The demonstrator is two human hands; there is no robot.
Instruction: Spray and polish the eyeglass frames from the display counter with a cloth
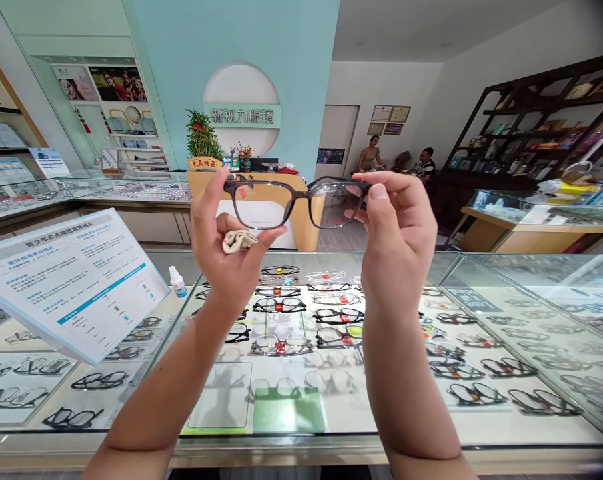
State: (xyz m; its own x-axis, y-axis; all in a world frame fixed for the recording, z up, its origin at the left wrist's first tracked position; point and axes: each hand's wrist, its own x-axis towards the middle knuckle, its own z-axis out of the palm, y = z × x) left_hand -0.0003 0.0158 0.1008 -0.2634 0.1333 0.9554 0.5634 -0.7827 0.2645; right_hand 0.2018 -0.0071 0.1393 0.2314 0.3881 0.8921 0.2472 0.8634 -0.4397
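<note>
Fingers [380,201] pinching glasses [300,195] — cloth [238,241] in left hand [226,267] — bottle [178,284], sign [76,280] to left, display case [281,440] below.

Worktop [261,459]: glass case, holding rows of displayed glasses [280,307].
Sign [76,283]: white and blue, slanting, at the left.
Bottle [178,283]: small, white with a blue label, upright just beside the sign.
Card [290,410]: green, near the front edge.
Wall [176,40]: pale teal, with a round white panel [241,83] and lettering [242,116].
Plant [198,137]: leafy, green, in front of the wall.
Shelves [526,109]: dark, at right, loaded with small items [558,125].
People [368,157]: two, at the back.
</note>
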